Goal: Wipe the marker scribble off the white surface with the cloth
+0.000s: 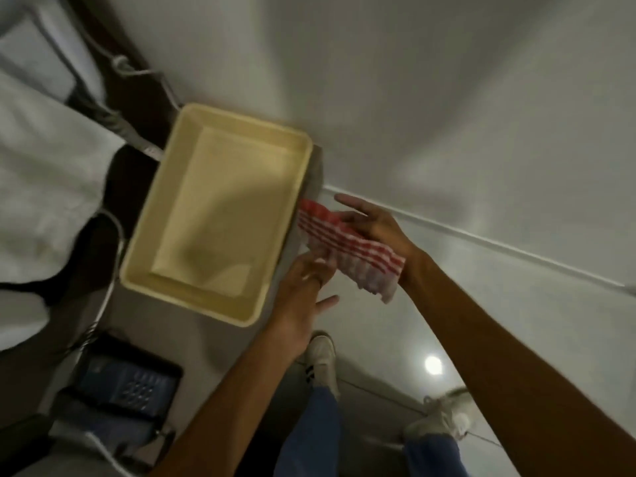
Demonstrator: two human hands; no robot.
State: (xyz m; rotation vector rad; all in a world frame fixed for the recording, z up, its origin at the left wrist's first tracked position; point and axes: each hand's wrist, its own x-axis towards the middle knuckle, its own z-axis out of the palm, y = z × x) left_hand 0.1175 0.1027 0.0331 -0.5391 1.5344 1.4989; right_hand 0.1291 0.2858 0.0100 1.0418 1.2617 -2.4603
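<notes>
A red-and-white striped cloth (347, 251) hangs in the air just right of a cream tray (165, 208). My right hand (373, 225) holds it from above with the fingers stretched toward the tray. My left hand (304, 287) grips the cloth's lower left edge from below. Inside the tray lies a pale white sheet (220, 208); I see no marker scribble on it in this blurred view.
The tray rests on a small grey table (311, 173). White cables (113, 242) and a dark blue crate (127, 383) lie at the left. My jeans and white shoes (321, 356) stand on the glossy floor below. A white wall fills the upper right.
</notes>
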